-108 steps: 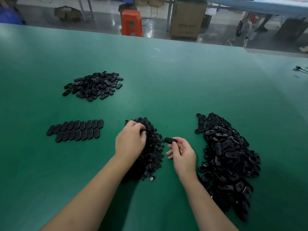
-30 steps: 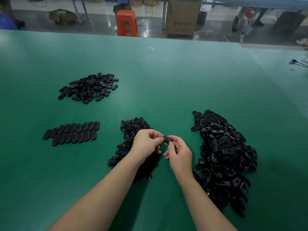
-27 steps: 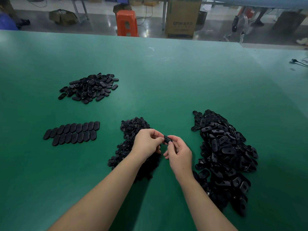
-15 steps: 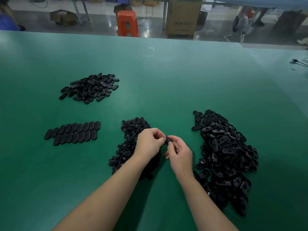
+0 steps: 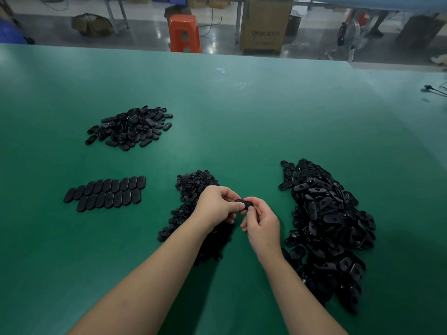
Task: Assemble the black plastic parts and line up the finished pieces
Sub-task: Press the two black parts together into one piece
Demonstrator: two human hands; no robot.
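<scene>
A small black oval plastic part (image 5: pixel 244 204) sits between my two hands above the green table (image 5: pixel 242 122). My left hand (image 5: pixel 217 204) pinches its left end with curled fingers. My right hand (image 5: pixel 262 221) holds its right end between thumb and fingers. Under my left hand lies a heap of small round black pieces (image 5: pixel 191 189). A large heap of black oval shells (image 5: pixel 324 218) lies to the right. Two neat rows of finished black ovals (image 5: pixel 106 193) lie at the left.
A loose pile of black ovals (image 5: pixel 131 128) lies at the far left of the table. Beyond the far table edge stand an orange stool (image 5: pixel 185 33) and a cardboard box (image 5: pixel 264 25). A black cable (image 5: pixel 434 89) lies at the right edge.
My left hand left the round-piece heap and met my right hand at the oval part. Both hands have stayed together on it, shifting only slightly, over the last second.
</scene>
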